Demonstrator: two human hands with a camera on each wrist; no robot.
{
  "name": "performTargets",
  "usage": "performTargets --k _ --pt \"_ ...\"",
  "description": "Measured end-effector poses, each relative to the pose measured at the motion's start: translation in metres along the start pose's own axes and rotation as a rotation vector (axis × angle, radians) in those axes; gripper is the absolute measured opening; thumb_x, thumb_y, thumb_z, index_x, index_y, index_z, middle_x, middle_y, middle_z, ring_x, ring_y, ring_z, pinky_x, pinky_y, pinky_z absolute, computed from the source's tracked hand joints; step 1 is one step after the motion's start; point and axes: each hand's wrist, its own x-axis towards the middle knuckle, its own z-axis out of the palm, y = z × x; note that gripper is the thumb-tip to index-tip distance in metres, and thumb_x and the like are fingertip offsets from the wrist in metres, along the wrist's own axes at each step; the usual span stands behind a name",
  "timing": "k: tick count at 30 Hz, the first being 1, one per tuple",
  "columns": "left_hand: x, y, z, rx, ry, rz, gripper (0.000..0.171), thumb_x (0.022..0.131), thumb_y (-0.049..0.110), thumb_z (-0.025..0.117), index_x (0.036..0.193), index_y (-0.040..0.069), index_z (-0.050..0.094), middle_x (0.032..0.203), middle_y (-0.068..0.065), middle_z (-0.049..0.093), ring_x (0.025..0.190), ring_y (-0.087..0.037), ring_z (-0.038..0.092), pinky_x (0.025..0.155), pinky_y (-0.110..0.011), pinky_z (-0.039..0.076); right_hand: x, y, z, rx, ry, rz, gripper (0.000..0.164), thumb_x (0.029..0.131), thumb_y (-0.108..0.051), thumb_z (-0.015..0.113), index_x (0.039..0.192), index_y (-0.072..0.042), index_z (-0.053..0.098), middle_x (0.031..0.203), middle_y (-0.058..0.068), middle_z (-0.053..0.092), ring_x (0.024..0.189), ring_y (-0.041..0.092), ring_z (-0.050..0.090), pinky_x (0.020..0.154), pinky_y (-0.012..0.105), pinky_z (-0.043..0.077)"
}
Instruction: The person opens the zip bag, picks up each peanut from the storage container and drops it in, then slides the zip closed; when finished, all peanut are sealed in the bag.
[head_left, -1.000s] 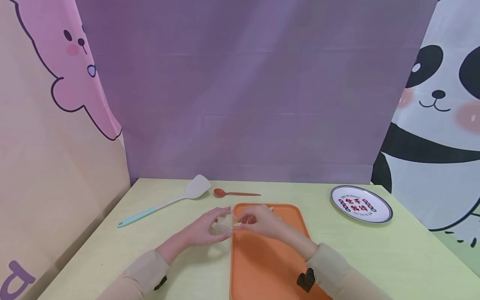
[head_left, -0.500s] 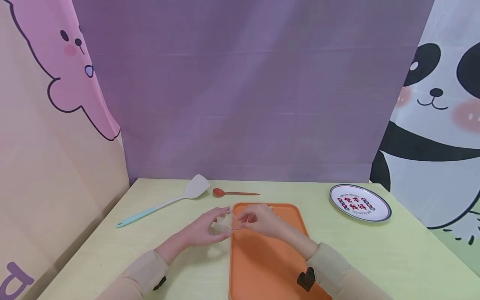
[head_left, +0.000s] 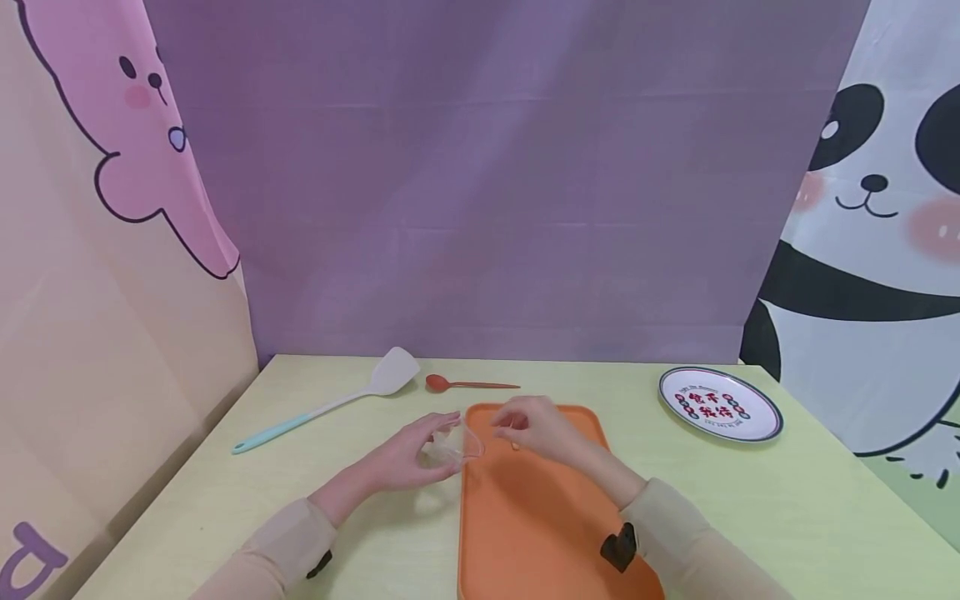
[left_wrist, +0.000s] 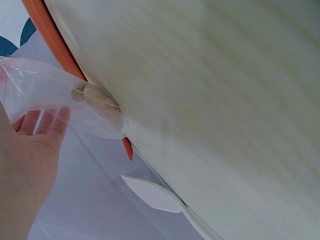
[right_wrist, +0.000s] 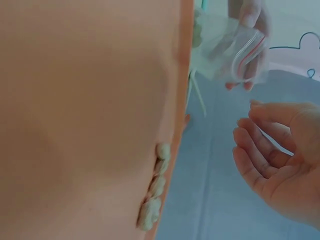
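Observation:
My left hand (head_left: pixel 405 457) holds a clear zip bag (head_left: pixel 446 447) by its mouth, at the tray's left edge. Several tan lumps (left_wrist: pixel 100 100), which look like peanuts in the shell, lie in the bag's bottom in the left wrist view. Over the far end of an orange tray (head_left: pixel 551 525) is my right hand (head_left: pixel 536 427), its fingers loosely curved and nothing between them in the right wrist view. A small pale peanut (head_left: pixel 515 447) shows just below these fingers. Several peanuts (right_wrist: pixel 150 212) lie in a row along the tray's far rim, hidden behind my right hand in the head view.
A white spatula (head_left: pixel 393 372) with a light blue handle lies at the back left. Beside it is a red spoon (head_left: pixel 437 382), behind the tray. At the back right stands an oval white plate (head_left: pixel 720 425) with red lettering. A purple cloth (head_left: pixel 495 183) hangs behind the table.
My right hand has drawn away from the bag's mouth, a little to the right and back over the tray. A small peanut now shows under it. The left hand stays with the bag.

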Motion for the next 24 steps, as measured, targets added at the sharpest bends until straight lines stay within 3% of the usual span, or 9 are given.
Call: performTargets --k 6,13,19,24 --pt "-0.001 0.001 -0.001 -0.012 -0.009 -0.012 0.071 0.087 0.041 0.063 0.143 0.008 0.036 0.141 -0.002 0.045 0.123 -0.018 0.048 0.098 -0.038 0.045 0.001 0.015 0.004 -0.021 0.008 0.081 0.012 0.086 -0.014 0.067 0.095 -0.009 0.071 0.086 0.001 0.068 0.07 0.011 0.062 0.06 0.02 0.049" --pt "-0.001 0.002 -0.001 -0.017 -0.008 -0.038 0.071 0.087 0.044 0.062 0.144 0.01 0.036 0.142 -0.001 0.044 0.124 -0.018 0.047 0.1 -0.04 0.044 0.001 0.027 0.006 -0.002 -0.046 0.208 0.014 0.089 -0.016 0.064 0.097 -0.007 0.07 0.084 0.002 0.069 0.076 0.015 0.062 0.064 0.026 0.05" --pt "-0.001 0.001 -0.002 -0.012 -0.008 -0.034 0.071 0.087 0.044 0.063 0.144 0.01 0.036 0.142 -0.001 0.044 0.124 -0.018 0.047 0.1 -0.04 0.043 -0.001 0.033 0.007 0.018 -0.089 0.189 0.011 0.09 -0.013 0.062 0.091 -0.006 0.071 0.076 0.005 0.069 0.071 0.02 0.062 0.06 0.026 0.047" --pt "-0.001 0.0 -0.002 -0.011 -0.009 -0.026 0.072 0.087 0.045 0.063 0.143 0.009 0.036 0.143 0.0 0.043 0.124 -0.017 0.047 0.099 -0.039 0.044 -0.001 0.037 0.009 0.007 -0.13 0.193 0.009 0.088 -0.011 0.064 0.09 -0.008 0.072 0.081 0.003 0.07 0.071 0.012 0.059 0.063 0.026 0.048"
